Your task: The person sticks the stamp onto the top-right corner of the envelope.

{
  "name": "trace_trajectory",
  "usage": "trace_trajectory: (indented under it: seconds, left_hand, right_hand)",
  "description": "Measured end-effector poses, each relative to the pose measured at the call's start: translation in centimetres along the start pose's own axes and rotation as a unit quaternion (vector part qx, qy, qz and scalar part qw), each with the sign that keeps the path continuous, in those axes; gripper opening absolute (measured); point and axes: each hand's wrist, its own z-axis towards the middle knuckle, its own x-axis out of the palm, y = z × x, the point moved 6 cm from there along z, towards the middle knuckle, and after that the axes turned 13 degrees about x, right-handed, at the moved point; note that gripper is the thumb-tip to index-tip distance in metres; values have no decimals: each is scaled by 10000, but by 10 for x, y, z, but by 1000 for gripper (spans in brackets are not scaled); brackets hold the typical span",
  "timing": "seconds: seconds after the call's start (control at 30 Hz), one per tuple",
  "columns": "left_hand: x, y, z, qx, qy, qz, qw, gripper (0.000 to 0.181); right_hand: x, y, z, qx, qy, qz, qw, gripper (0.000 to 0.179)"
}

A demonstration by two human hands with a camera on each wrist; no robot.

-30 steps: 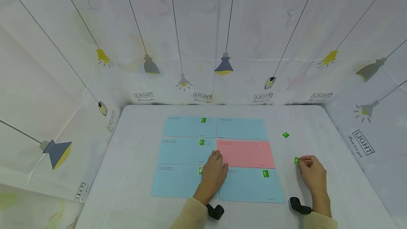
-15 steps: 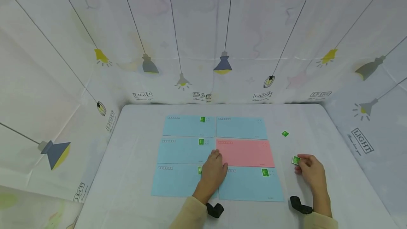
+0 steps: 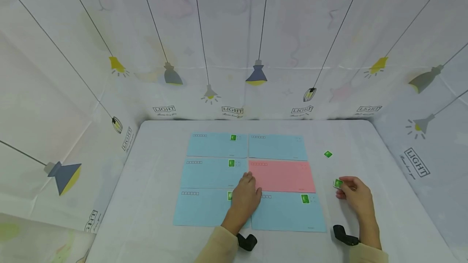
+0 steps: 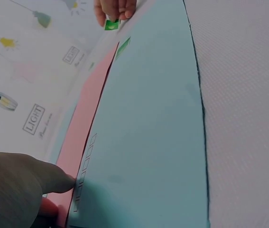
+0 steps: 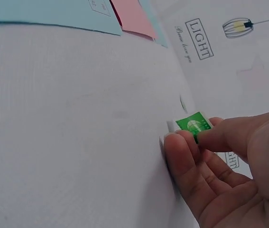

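My right hand [image 3: 359, 198] pinches a small green stamp [image 3: 338, 183] between thumb and fingers, right of the envelopes. In the right wrist view that stamp [image 5: 194, 124] tilts up from the fingertips, its printed face showing. My left hand [image 3: 246, 196] rests with extended fingers where the envelopes meet, touching the left edge of the pink envelope [image 3: 285, 177]. It partly covers a stamp [image 3: 229, 195] on the lower left blue envelope [image 3: 202, 210]. The lower right blue envelope [image 3: 289, 216] bears a stamp [image 3: 305, 199] at its upper right corner.
Another green stamp [image 3: 328, 154] lies loose on the white table [image 3: 146, 198]. The upper right blue envelope [image 3: 278, 147] has no stamp; the upper left [image 3: 210, 145] and middle left [image 3: 206, 173] ones do. Lamp-printed cloth [image 3: 230, 44] rises behind the table.
My right hand has shifted slightly left with the stamp, which has turned a little in its fingers. The left hand has stayed in place on the envelopes.
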Motion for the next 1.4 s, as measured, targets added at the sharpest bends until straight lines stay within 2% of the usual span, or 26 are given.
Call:
trace_trajectory:
  seconds: [0.53,0.77,0.97,1.2,1.4]
  left_hand:
    - [2,1,0,-6,9,-9,10000,40]
    - [3,2,0,57,-70,71,9999,39]
    - [3,2,0,35,-18,60,10000,40]
    - [2,1,-1,35,-110,-2,9999,40]
    - [2,1,-1,6,-55,-40,10000,40]
  right_hand:
    - [13,24,1,-259,143,152,9994,38]
    - [23,43,-1,-406,225,60,9989,37]
    - [34,56,1,-486,328,-69,9983,36]
    - [44,63,2,-607,397,-166,9972,37]
    - [50,68,3,-725,414,-263,9962,35]
